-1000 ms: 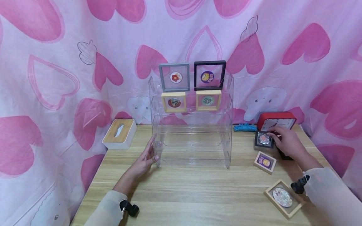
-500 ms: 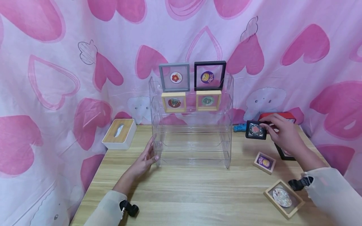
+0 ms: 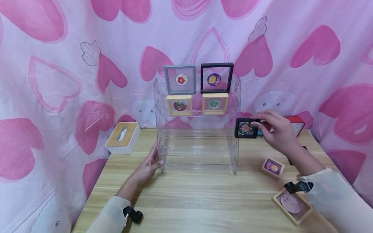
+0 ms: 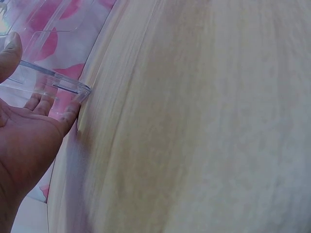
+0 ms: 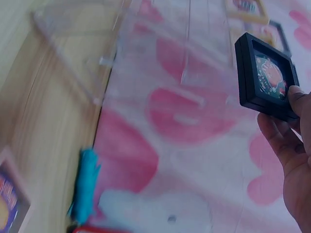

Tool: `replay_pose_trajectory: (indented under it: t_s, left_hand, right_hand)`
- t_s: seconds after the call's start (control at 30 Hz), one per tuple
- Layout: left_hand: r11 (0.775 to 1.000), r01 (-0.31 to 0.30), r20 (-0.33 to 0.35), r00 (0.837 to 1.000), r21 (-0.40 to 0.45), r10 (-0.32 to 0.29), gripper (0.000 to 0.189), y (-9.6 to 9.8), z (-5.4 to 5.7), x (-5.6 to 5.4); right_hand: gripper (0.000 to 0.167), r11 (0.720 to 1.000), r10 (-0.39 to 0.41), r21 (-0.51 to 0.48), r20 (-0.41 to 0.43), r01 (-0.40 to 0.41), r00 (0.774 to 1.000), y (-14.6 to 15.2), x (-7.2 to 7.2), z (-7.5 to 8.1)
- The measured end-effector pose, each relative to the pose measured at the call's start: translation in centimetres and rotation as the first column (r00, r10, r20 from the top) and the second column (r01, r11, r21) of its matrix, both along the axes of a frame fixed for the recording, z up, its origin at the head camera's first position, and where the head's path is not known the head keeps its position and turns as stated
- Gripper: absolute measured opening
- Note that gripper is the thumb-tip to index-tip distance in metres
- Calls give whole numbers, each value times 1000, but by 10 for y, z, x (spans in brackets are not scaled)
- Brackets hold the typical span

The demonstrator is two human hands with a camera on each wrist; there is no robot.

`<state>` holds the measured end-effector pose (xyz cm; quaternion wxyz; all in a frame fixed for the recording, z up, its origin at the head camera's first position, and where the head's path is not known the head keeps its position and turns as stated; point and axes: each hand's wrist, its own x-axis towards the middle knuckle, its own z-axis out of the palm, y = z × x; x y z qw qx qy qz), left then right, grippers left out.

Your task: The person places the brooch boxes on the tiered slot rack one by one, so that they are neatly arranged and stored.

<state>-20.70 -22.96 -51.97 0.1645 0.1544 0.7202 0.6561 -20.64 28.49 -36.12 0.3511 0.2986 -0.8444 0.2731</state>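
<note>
A clear tiered display rack [image 3: 198,150] stands mid-table. My left hand [image 3: 148,166] holds its lower left side, thumb by the front edge and fingers along the side panel; in the left wrist view the same hand [image 4: 29,136] has the panel between thumb and fingers. My right hand [image 3: 276,131] pinches a small black picture frame [image 3: 246,128] by its right edge, raised beside the rack's right side. That black frame [image 5: 269,77] shows a reddish design under its pane. On the upper tiers stand a grey frame [image 3: 180,91], a larger black frame [image 3: 217,91] and two light wooden frames [image 3: 179,114] [image 3: 215,112].
At right lie a small wooden frame [image 3: 272,167] and a larger one [image 3: 291,205], plus a dark frame [image 3: 290,160] mostly behind my forearm. A red clock [image 3: 298,124] and a blue bundle [image 5: 85,187] sit at the back. A tissue box [image 3: 123,138] is at left.
My right hand has lifted the small black frame from the right of the table and carried it left, up to the rack's side. The left hand has stayed put.
</note>
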Motion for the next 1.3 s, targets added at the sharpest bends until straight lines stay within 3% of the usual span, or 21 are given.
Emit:
replay_pose_trajectory:
  t_s: [0.13,0.43,0.8,1.07,1.3]
  left_hand:
    - [1000,10,-14,1000,0,-10,95,0,0,0]
    - [1000,-5,24,1000,-1,5,95,0,-1,0]
    - [1000,-14,37,999,-4,14,95,0,-1,0]
    - [1000,-9,41,999,1,9,95,-1,-1,0]
    - [1000,-22,52,998,-8,22,96,-1,0,0]
  right_hand:
    - [43,999,42,9,18,-43,999,-25,-4,2]
    - [33,984,173,-44,50,-171,984,-86,-21,3]
    - [21,976,201,-102,70,-193,977,-139,-38,-3]
    - [19,984,168,-75,150,-158,974,-163,-40,-12]
    - [24,986,157,-78,129,-148,979,-179,-40,-16]
